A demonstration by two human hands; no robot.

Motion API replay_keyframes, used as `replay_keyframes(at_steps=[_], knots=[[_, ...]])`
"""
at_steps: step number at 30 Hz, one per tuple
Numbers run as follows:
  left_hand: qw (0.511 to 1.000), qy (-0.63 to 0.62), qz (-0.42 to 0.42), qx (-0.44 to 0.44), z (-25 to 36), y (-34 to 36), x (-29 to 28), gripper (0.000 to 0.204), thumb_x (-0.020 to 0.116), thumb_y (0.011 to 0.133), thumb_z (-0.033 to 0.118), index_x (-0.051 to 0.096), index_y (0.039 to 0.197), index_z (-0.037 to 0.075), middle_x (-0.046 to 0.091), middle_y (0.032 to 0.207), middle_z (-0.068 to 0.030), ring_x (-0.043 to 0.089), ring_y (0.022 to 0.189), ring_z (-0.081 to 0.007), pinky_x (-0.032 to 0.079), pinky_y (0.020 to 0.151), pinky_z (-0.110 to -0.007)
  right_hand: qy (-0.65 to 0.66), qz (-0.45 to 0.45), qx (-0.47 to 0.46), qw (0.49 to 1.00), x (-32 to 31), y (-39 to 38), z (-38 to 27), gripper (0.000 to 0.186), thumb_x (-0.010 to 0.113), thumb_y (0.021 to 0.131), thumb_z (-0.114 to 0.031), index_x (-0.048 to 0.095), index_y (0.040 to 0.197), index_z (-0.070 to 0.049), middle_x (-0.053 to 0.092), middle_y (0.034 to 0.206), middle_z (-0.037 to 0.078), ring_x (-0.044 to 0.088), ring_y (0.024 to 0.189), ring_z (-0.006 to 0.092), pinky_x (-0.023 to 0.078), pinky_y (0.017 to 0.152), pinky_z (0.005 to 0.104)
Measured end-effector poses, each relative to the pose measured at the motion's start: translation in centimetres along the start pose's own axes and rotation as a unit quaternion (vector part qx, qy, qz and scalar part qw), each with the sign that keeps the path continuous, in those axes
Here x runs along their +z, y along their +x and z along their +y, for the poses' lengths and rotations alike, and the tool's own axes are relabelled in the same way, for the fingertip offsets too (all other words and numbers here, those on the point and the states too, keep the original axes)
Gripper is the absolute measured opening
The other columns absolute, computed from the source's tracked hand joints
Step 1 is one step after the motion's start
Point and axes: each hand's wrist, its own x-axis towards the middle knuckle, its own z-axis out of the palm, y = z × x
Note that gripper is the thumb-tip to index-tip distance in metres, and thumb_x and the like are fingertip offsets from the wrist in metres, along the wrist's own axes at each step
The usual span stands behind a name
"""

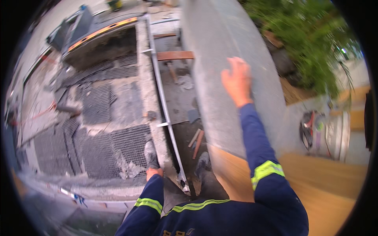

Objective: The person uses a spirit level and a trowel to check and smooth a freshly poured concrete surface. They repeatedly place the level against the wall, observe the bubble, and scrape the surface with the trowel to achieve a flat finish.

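Note:
My right hand [238,80] is stretched out over the smooth grey concrete wall top [214,90], empty, with its thumb apart from the slightly bent fingers. It is a little blurred, and I cannot tell whether it touches the surface. Low in the view, my left hand [154,173] is by my left leg, its fingers mostly hidden. Between my feet a long pale metal strip [162,86] runs away from me along a narrow trench [179,104]. A reddish-brown board [175,55] spans the trench. Beneath it stands a tool with a wooden handle [172,72].
Dark ridged mats [96,104] lie on the rough floor at left, near a dark pit with an orange-edged rim [102,33]. Wood scraps [198,144] lie in the trench. To the right are green plants [299,43], a white bucket [338,135] and tan boarding [315,177].

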Motion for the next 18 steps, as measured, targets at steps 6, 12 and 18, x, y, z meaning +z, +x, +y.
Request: replay_keyframes(at_steps=[6, 12, 18], knots=[[0.999, -0.022, 0.034, -0.03, 0.1, 0.0, -1.1, 0.062, 0.068, 0.08, 0.038, 0.064, 0.134, 0.007, 0.062, 0.139, -0.0171, 0.065, 0.126, -0.035, 0.054, 0.103, -0.046, -0.127, -0.175, 0.084, 0.973, 1.3, 4.4, 7.2, 0.077, 0.071, 0.09, -0.033, 0.04, 0.158, -0.013, 0.039, 0.162, 0.021, 0.037, 0.15, 0.0386, 0.034, 0.12, 0.0559], [0.984, -0.148, 0.1, 0.001, -2.7, 3.1, -3.9, 0.089, 0.073, 0.075, 0.06, 0.055, 0.145, 0.008, 0.064, 0.136, -0.0242, 0.062, 0.127, -0.0397, 0.051, 0.106, -0.048, -0.227, -0.212, 0.055, 0.949, 3.8, 4.5, 7.7, 0.085, 0.068, 0.095, -0.034, 0.025, 0.165, -0.012, 0.029, 0.168, 0.02, 0.028, 0.155, 0.038, 0.027, 0.124, 0.0582], [0.98, -0.17, 0.09, 0.046, -2.7, 7.1, -7.2, 0.102, 0.078, 0.075, 0.057, 0.04, 0.156, 0.009, 0.056, 0.144, -0.0272, 0.059, 0.13, -0.0426, 0.049, 0.109, -0.048, -0.246, -0.207, 0.016, 0.947, 4.4, 5.8, 6.1, 0.079, 0.063, 0.1, -0.036, 0.025, 0.165, -0.011, 0.03, 0.167, 0.02, 0.03, 0.154, 0.039, 0.029, 0.124, 0.0551]])
